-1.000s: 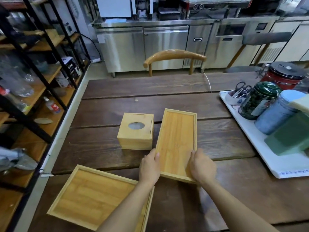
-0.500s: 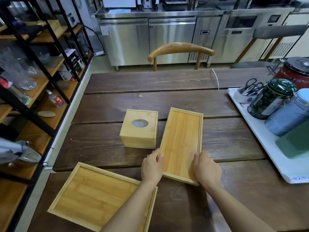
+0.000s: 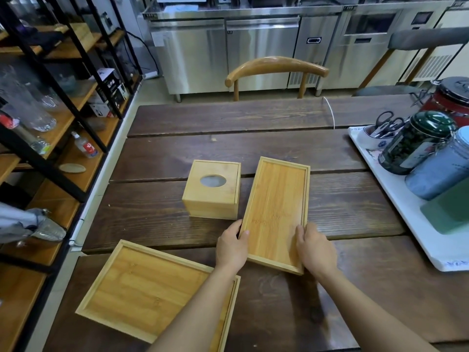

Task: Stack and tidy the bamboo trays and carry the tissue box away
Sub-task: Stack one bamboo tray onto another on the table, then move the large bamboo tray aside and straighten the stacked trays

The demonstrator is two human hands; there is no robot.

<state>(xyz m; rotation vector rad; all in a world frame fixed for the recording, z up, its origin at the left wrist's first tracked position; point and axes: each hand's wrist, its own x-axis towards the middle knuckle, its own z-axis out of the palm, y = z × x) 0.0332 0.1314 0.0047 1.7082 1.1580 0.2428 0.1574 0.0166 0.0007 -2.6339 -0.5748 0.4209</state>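
My left hand (image 3: 232,246) and right hand (image 3: 316,251) reach forward, each grip clasping a long edge of the narrow bamboo tray (image 3: 276,212) on the tabletop (image 3: 342,207), tissue box (image 3: 212,189) just left of it.

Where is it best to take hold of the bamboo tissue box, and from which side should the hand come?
Probably by its two opposite side walls, with the hand coming down from above. The tissue box stands upright as a compact cube, its top taken up by an oval opening. Its right wall sits close beside the narrow tray, so fingers have little room there; the front and back walls look more open.
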